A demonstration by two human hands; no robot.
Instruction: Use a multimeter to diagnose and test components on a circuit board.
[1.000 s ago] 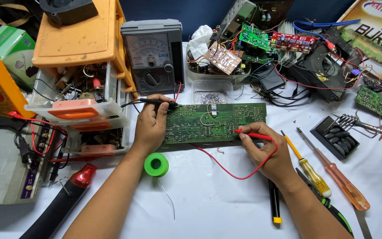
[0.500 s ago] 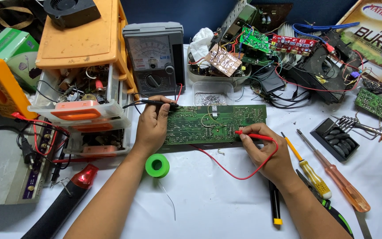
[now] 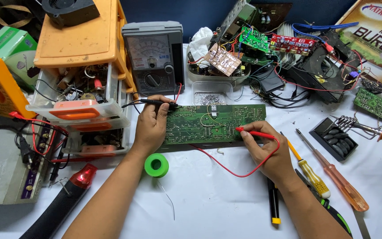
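Observation:
A long green circuit board [image 3: 208, 126] lies solder side up on the white table. My left hand [image 3: 152, 126] holds a black test probe [image 3: 155, 102] whose tip touches the board's upper left corner. In my right hand [image 3: 268, 150] is a red test probe [image 3: 255, 132], with its tip on the board's right part. A red lead [image 3: 226, 166] loops from that probe across the table. Behind the board stands a grey analog multimeter [image 3: 154, 57] with a dial.
A green solder spool [image 3: 156, 165] lies by my left forearm. An orange drawer cabinet [image 3: 80, 79] with parts stands at the left. Screwdrivers [image 3: 332, 177] lie at the right, a soldering iron stand [image 3: 337, 137] beyond them. A heap of circuit boards and wires [image 3: 284, 57] fills the back.

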